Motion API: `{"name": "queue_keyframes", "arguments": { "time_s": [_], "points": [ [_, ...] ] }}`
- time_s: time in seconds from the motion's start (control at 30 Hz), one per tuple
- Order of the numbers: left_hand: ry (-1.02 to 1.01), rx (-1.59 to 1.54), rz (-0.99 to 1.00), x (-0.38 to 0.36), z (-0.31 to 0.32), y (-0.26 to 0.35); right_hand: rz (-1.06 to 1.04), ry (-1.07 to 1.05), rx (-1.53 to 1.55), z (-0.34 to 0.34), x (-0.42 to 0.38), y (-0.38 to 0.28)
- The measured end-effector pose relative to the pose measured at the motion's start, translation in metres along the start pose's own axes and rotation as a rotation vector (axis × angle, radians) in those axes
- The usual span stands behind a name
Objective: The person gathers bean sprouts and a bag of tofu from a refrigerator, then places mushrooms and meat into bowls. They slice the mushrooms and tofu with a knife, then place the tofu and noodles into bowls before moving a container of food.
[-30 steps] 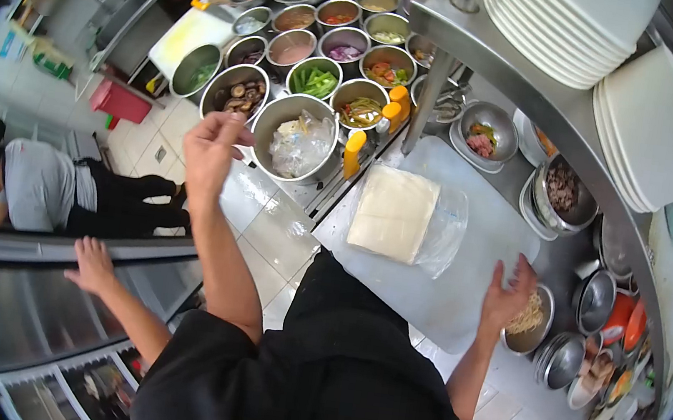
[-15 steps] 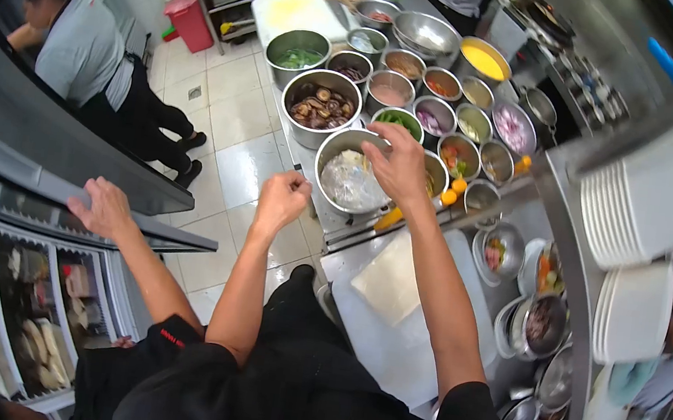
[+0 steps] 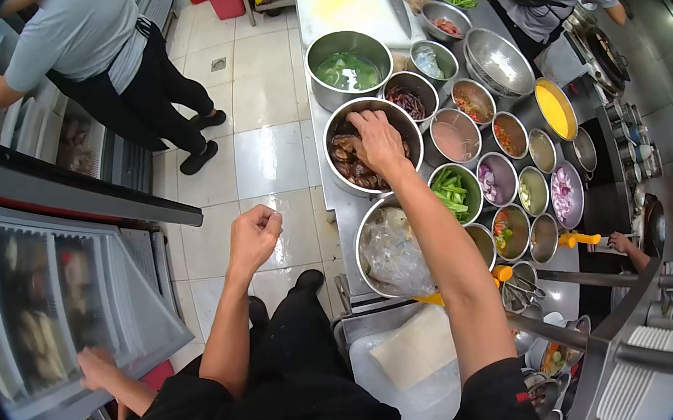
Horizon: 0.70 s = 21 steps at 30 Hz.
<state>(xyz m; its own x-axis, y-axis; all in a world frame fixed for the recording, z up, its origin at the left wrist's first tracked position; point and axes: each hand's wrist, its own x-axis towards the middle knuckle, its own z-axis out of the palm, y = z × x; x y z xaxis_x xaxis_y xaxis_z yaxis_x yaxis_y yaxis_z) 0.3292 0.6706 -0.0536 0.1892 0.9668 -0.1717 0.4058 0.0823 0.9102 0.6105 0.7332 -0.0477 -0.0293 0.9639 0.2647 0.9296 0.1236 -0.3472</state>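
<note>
My right hand (image 3: 377,141) reaches into a steel pot (image 3: 415,159) of dark brown mushrooms (image 3: 351,161). Its bent fingers press down among them, and the fingertips are partly hidden. My left hand (image 3: 256,238) hangs above the tiled floor, left of the counter, loosely closed with nothing visible in it. Below my right forearm stands a larger pot with a clear plastic bag (image 3: 394,251) inside. A bowl of cut green vegetable (image 3: 452,192) sits to the right of the mushrooms, and a pot of green pieces in liquid (image 3: 348,69) stands behind them.
Another person's hand (image 3: 99,367) touches an open fridge drawer (image 3: 158,331) at lower left. A person in grey (image 3: 95,21) stands at a far fridge. A knife (image 3: 399,12) lies on a white cutting board (image 3: 336,8). Stacked white plates (image 3: 642,390) are at right.
My right hand has moved from above the plastic-bag pot into the mushroom pot. The other person's hand has shifted from the fridge door's edge down to the drawer, which now sticks out.
</note>
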Motion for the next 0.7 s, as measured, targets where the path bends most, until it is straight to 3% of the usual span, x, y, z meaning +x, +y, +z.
{"name": "queue_keyframes", "arguments": {
  "time_s": [0.17,0.27,0.3,0.37,0.4,0.47,0.57,0.6,0.63,0.7],
  "points": [
    [-0.001,0.057,-0.042,0.011,-0.016,-0.016,0.04,-0.124,0.052,-0.001,0.009,0.013],
    [0.0,0.042,-0.062,0.022,-0.022,-0.016,0.121,-0.038,0.392,-0.019,0.011,0.022],
    [-0.009,0.038,-0.068,0.027,-0.023,-0.015,0.503,-0.277,0.693,-0.034,0.014,0.018],
    [0.003,0.04,-0.049,0.038,-0.023,-0.012,0.606,-0.169,1.062,-0.049,0.009,0.015],
    [0.0,0.008,-0.042,0.044,-0.022,-0.012,0.612,-0.172,1.058,-0.055,0.006,0.014],
    [0.001,-0.006,-0.033,0.054,-0.018,-0.005,0.803,-0.074,1.574,-0.062,0.001,0.011],
    [-0.003,-0.033,-0.019,0.065,-0.01,0.008,0.874,-0.08,1.799,-0.06,-0.005,0.016],
    [-0.006,-0.046,-0.015,0.067,-0.008,0.012,0.84,-0.2,1.588,-0.053,-0.005,0.023],
    [-0.012,-0.045,-0.013,0.068,-0.005,0.015,0.842,-0.193,1.589,-0.049,-0.009,0.026],
    [-0.039,-0.072,0.0,0.069,-0.001,0.019,0.355,-0.417,0.381,-0.045,-0.01,0.01]
  ]
}}
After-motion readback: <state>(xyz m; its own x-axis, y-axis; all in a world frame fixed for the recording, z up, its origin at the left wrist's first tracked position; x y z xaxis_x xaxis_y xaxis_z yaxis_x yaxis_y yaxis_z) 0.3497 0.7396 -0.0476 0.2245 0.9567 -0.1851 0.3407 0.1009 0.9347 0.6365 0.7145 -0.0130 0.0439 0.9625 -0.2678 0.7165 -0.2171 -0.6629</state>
